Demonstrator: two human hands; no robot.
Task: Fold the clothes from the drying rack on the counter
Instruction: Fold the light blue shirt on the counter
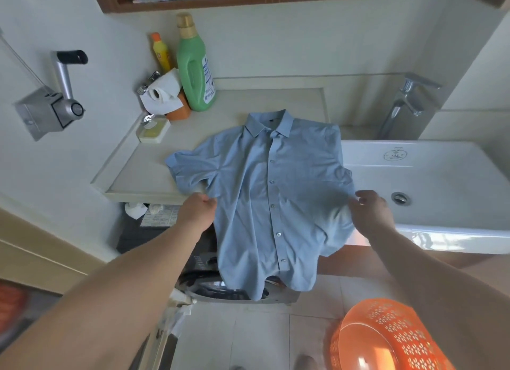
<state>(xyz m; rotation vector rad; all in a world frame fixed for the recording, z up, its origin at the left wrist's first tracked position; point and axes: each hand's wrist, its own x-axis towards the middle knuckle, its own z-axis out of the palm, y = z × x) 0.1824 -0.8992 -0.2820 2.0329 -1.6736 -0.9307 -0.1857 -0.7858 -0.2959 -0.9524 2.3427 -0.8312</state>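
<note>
shirt: face-up, collar at 12 on tabletop, hem hanging off at 6 | left hand, right hand: fingers pinching side seams at 9 and 3 | light, limp, wrinkles easily; grip seams or shoulders

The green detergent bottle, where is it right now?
In the head view the green detergent bottle stands upright at the back left of the counter, against the wall, between a yellow bottle and the blue shirt's collar.
</note>
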